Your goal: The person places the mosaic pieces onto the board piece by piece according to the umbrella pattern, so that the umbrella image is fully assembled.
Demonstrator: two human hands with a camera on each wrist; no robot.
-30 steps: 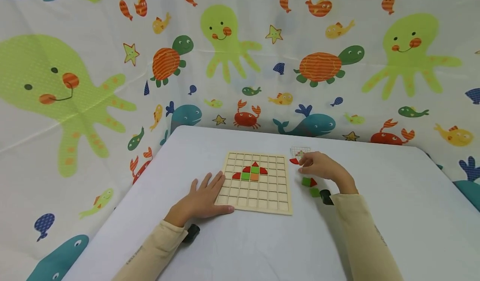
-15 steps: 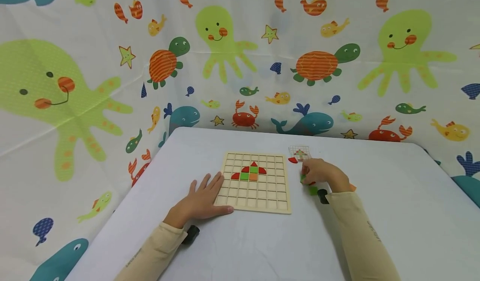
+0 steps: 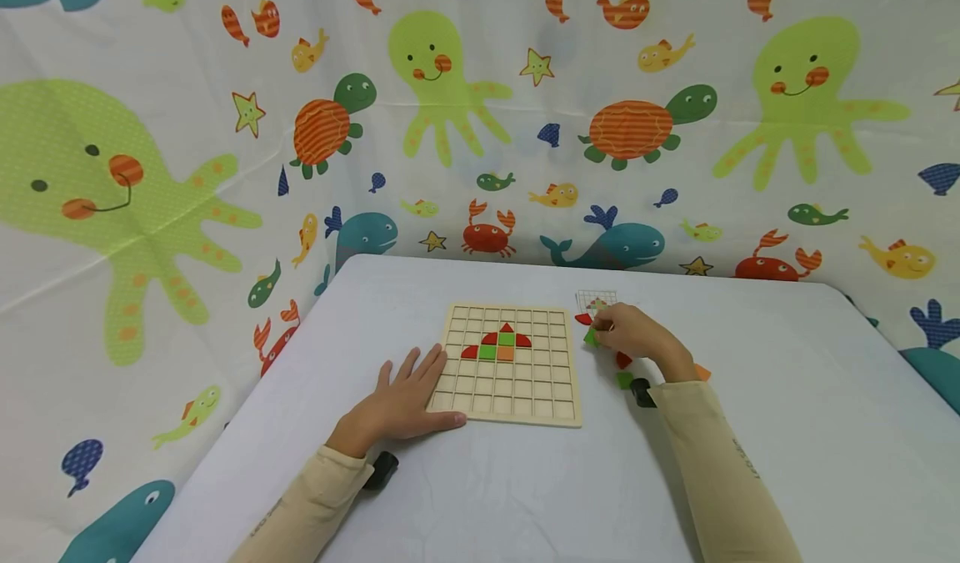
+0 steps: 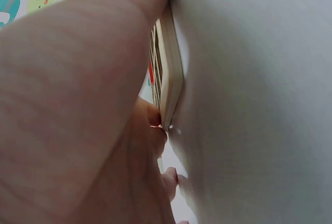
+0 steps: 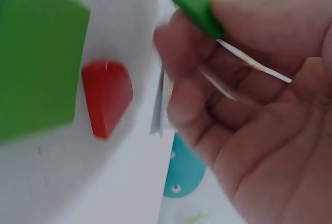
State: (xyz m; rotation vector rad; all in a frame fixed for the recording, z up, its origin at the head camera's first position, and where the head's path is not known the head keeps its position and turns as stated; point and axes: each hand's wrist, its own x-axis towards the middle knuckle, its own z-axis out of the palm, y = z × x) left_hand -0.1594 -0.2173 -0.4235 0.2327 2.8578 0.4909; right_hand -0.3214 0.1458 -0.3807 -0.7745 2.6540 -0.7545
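Note:
My left hand (image 3: 397, 404) lies with spread fingers along the left edge of a wooden grid board (image 3: 517, 394). In the left wrist view, its fingers touch the board's side (image 4: 173, 73). To the right of the board, my right hand (image 3: 636, 334) pinches a green block (image 5: 199, 7) between thumb and fingertips, above the table. On the board sits a small figure of red, green (image 3: 487, 352) and orange (image 3: 506, 353) tiles. Below the right hand lie a red piece (image 5: 106, 97) and another green block (image 5: 41, 60).
A small printed card (image 3: 596, 297) with a grid picture lies beyond the right hand, a red piece (image 3: 583, 319) at its near edge. An orange piece (image 3: 702, 372) lies right of the right wrist. A patterned curtain (image 3: 465, 204) hangs behind the white table (image 3: 495, 496).
My right hand went down to the loose pieces, took hold of a green block and lifted it toward the board. The left hand stays in place on the board's edge.

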